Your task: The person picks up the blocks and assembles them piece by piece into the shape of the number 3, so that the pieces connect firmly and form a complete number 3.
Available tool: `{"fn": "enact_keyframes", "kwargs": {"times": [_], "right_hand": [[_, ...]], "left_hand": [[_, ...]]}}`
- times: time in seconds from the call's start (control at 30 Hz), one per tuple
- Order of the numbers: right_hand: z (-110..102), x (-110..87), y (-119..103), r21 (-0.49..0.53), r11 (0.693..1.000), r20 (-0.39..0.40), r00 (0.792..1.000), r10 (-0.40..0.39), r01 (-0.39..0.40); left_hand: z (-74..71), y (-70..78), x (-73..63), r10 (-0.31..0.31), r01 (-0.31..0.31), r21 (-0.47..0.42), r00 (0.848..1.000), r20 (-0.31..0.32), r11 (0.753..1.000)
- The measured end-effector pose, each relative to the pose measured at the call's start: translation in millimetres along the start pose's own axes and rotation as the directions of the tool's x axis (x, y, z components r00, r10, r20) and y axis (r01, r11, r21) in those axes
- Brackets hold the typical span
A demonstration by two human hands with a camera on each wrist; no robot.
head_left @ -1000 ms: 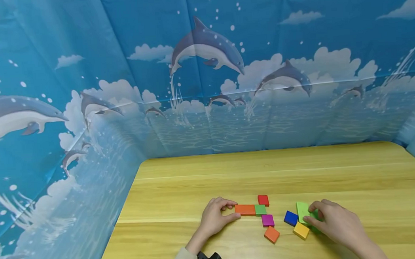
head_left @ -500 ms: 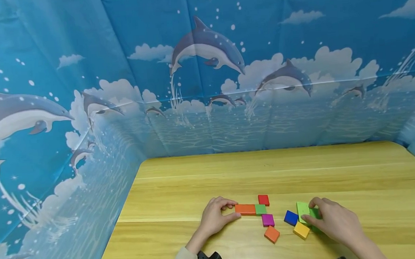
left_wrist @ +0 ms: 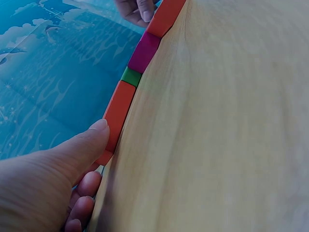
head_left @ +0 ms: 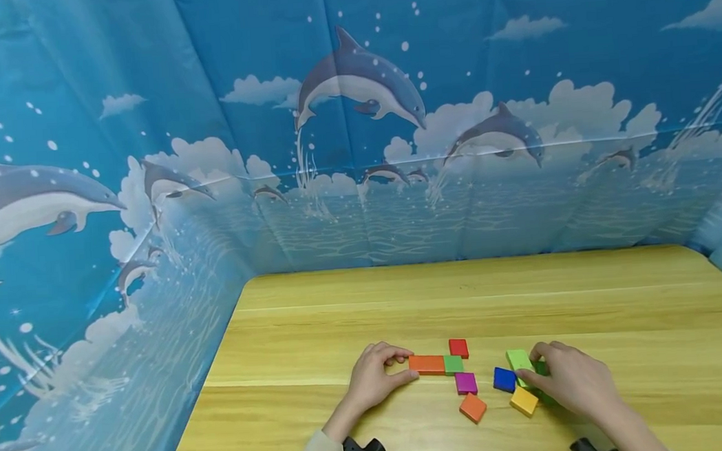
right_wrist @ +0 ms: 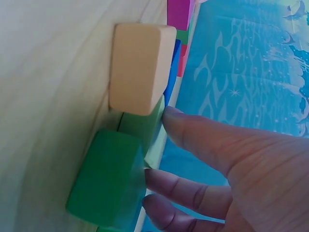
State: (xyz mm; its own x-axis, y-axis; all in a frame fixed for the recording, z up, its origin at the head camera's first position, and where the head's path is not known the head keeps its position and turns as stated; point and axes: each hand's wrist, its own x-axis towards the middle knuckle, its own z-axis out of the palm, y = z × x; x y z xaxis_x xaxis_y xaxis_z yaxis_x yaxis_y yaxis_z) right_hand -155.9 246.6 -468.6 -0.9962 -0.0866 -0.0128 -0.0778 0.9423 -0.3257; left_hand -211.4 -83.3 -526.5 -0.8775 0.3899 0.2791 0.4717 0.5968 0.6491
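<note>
My left hand [head_left: 373, 380] pinches the left end of a long orange block [head_left: 427, 365] between thumb and fingers. Against that block's right end lies a small green block [head_left: 453, 365]. My right hand [head_left: 572, 381] holds a light green rectangular block [head_left: 518, 359], its thumb on the near side and fingers at the far side. Partly hidden below this hand is a darker green block [right_wrist: 104, 179], seen large in the right wrist view. A blue block [head_left: 503, 379] lies just left of the light green one, and a yellow block [head_left: 524, 402] in front.
A red block [head_left: 458, 348] lies behind the small green one, a magenta block [head_left: 466, 383] in front of it, then a tilted orange square block [head_left: 473, 407]. The wooden table [head_left: 317, 318] backs onto a dolphin-printed curtain [head_left: 360, 212]. Black wrist bands show on both wrists.
My right hand has shifted left with the light green block, which has turned slightly. The blue block has been nudged a little left. My left hand and the orange block stay put.
</note>
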Motion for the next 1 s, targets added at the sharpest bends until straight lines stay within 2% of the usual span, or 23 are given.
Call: {"fn": "enact_keyframes", "kwargs": {"times": [0.27,0.47,0.63,0.73,1.0], "right_hand": [[-3,6.9,-5,0.015,1.000,0.049,0.999,0.015,-0.016],[-4,9.8,-10,-0.005,1.000,0.023,1.000,0.004,-0.004],[2,7.4,-22,0.005,0.996,-0.058,0.994,-0.092,0.092],[7,5.0,-30,-0.002,0.987,-0.070,0.985,-0.159,0.160],[12,-1.0,-32,-0.017,0.982,-0.045,0.981,-0.187,0.186]], "left_hand": [[-0.2,0.4,0.9,-0.008,0.008,0.001,1.000,0.005,1.000],[0.6,-0.6,0.1,-0.001,0.001,0.002,1.000,0.004,1.000],[0.7,-1.5,-0.1,-0.005,0.005,0.006,1.000,0.001,1.000],[0.6,-1.6,0.2,-0.006,0.006,0.004,1.000,-0.001,1.000],[0.7,-1.6,1.7,-0.002,0.002,0.008,1.000,0.003,1.000]]}}
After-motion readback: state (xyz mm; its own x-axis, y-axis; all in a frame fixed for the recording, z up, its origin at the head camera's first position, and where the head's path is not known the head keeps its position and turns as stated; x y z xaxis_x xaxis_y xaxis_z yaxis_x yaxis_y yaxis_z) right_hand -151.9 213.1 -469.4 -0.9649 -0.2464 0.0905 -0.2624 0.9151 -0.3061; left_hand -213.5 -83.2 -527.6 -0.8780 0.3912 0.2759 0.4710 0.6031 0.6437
